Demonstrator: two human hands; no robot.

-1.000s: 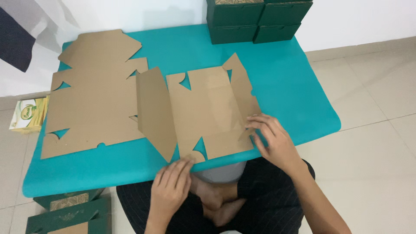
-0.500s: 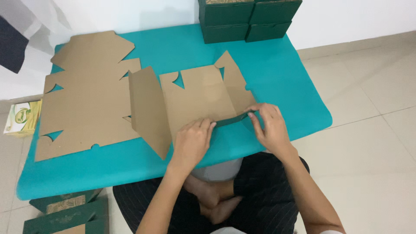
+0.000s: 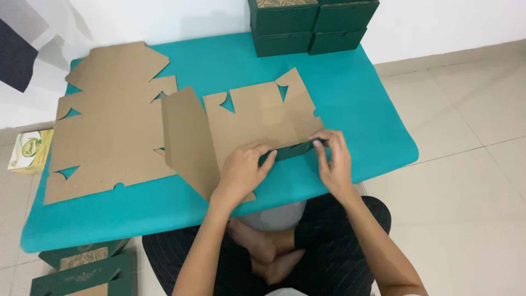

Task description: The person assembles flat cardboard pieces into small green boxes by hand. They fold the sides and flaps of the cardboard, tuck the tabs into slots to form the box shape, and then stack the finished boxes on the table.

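the flat brown cardboard box sheet with cut-out notches [image 3: 257, 118] lies on the teal bench [image 3: 361, 109], a bit right of the middle. its near edge is folded up, so a thin dark green strip [image 3: 293, 151] shows. the left hand [image 3: 241, 170] pinches the left end of that strip with bent fingers. the right hand [image 3: 331, 159] pinches the right end, with its fingers curled over the fold. both hands are closed on the folded edge. a long side flap [image 3: 183, 140] of the sheet sticks up at a tilt on the left.

the near edge of the bench is just beside the hands, close to the person's crossed legs. there is bare teal room to the right of the sheet, and some on the far side.

a stack of more flat brown sheets [image 3: 107, 126] lies on the left, touching the tilted flap, so the left side is crowded. dark green made-up boxes [image 3: 309, 24] stand at the far edge, well apart from the hands. on the floor, more green boxes [image 3: 82, 268] sit near left, and a small yellow packet [image 3: 30, 151] lies at the left.
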